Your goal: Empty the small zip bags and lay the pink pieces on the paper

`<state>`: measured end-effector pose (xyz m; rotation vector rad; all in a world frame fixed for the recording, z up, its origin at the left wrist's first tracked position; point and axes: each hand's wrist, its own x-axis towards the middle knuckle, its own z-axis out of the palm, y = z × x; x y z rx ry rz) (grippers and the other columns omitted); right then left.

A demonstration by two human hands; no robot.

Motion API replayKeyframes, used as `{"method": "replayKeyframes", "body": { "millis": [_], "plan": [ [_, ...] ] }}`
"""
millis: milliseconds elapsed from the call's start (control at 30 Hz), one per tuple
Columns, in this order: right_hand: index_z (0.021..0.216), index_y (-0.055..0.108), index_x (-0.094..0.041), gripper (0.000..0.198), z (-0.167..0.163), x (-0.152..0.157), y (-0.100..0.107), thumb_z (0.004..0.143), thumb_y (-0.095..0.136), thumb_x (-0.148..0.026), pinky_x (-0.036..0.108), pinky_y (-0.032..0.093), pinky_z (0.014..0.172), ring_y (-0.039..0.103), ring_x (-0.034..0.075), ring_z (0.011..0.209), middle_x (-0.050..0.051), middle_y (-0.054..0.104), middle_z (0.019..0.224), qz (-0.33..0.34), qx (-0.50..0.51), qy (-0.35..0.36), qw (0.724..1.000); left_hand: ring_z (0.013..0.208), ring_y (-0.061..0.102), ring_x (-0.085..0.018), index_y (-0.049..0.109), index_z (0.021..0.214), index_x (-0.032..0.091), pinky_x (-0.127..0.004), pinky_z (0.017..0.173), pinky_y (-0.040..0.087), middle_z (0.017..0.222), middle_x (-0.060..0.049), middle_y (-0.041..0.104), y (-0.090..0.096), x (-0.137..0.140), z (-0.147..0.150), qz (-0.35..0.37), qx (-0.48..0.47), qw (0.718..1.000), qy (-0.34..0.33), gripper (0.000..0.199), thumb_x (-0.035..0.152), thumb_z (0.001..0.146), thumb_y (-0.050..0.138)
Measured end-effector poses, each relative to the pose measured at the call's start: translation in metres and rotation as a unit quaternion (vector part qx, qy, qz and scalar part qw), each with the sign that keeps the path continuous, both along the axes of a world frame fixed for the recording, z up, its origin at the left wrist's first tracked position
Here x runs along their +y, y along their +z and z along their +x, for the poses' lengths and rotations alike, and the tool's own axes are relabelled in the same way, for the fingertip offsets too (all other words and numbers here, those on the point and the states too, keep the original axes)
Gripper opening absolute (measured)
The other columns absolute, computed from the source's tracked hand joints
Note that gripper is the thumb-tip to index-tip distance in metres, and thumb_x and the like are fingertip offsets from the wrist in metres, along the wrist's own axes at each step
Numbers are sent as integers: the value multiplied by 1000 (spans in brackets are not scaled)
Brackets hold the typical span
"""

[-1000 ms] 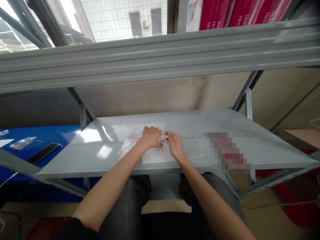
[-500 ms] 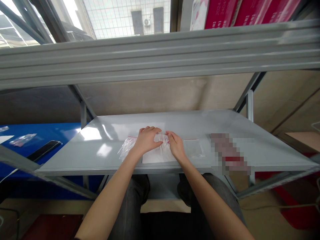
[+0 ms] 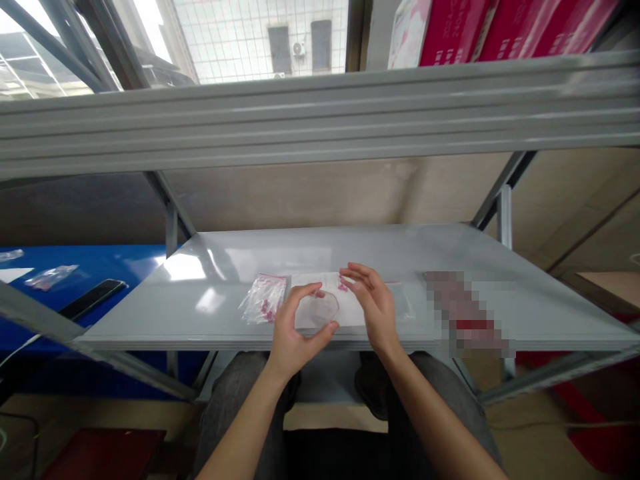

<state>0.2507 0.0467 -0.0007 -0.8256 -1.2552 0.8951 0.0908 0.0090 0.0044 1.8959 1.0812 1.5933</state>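
You're seated, legs in dark grey trousers (image 3: 240, 380) under a smooth light grey tabletop (image 3: 450, 253). Near its front edge, your left hand (image 3: 293, 333) curves into a C, fingers grasping a small clear plastic bag with a thin red rim (image 3: 324, 309), mouth spread between thumb and upper fingers, over a white paper sheet (image 3: 303, 280). Left of that hand, a crinkled clear plastic bag with red pieces inside (image 3: 265, 300) lies on the tabletop. Your right hand (image 3: 376, 303) is over the paper's right part, fingers parted and loosely bent, released; small pinkish-red pieces (image 3: 343, 284) are right by its fingertips, can't tell if touching. A flat clear plastic bag (image 3: 403, 303) lies just right of that hand; further right, a pixelated patch, unreadable. Off left, a black phone (image 3: 95, 297) lies on a blue surface (image 3: 135, 257). Beyond: ridged grey metal beam (image 3: 320, 120), crimson boxes (image 3: 500, 33) above it.
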Motion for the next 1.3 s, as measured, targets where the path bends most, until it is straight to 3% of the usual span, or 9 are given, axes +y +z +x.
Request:
{"method": "replayKeyframes", "body": {
  "millis": [133,300,367,467,567,667,900,1133,1300],
  "plan": [
    [123,56,-21,47,-9,-30,6,78,68,-27,36,58,81,63,26,110,11,66,117,15,-95,66,993,93,57,-22,55,119,26,-35,86,45,100,-4,59,-2,-3,7,2,21,997,81,50,23,74,76],
    [85,68,-18,11,-21,-35,6,77,68,-26,27,56,60,66,17,67,4,70,80,-32,-133,59,989,84,51,-20,50,122,27,-32,78,43,95,-2,52,-7,-7,17,-3,17,991,135,60,21,70,78],
    [77,68,-17,11,-20,-32,6,80,67,-28,25,54,56,66,16,61,3,69,70,-61,-112,82,988,86,49,-20,44,131,28,-31,80,42,97,-2,49,-8,-9,19,-33,-10,992,117,70,20,70,77],
    [73,68,-17,17,-13,-29,8,80,68,-32,26,53,55,66,16,59,3,69,65,-93,-72,112,987,83,47,-17,37,138,28,-29,78,41,94,-1,47,-9,-12,17,-96,-71,992,30,73,21,75,73],
    [71,66,-17,20,-4,-27,12,79,69,-35,25,51,51,63,14,51,1,66,59,-103,-50,125,985,76,47,-15,47,129,25,-27,73,40,83,1,47,-7,-13,11,-132,-133,981,-60,49,29,84,66],
    [70,65,-17,20,2,-27,15,79,69,-34,24,48,46,58,12,45,0,63,55,-102,-73,120,985,72,48,-14,61,102,21,-26,70,39,74,2,49,-6,-11,4,-118,-139,982,-57,16,33,93,56],
    [69,64,-17,18,8,-30,16,81,65,-30,25,45,48,55,13,47,1,61,56,-52,-161,102,980,72,52,-14,61,80,19,-25,68,40,74,1,57,-5,-8,-3,-70,-84,994,-3,15,26,92,59],
    [92,67,-18,15,15,-29,21,78,64,-23,27,49,62,63,18,72,4,68,80,-2,-201,95,975,71,54,-13,62,79,18,-26,69,42,72,1,57,-6,-9,-1,-40,-35,999,-9,14,21,92,59],
    [83,66,-19,6,15,-29,22,78,64,-19,30,49,70,63,18,75,2,67,79,36,-229,87,969,70,55,-14,63,79,17,-26,67,41,71,0,57,-4,-10,2,-15,8,1000,-12,14,20,91,59]
  ]
}}
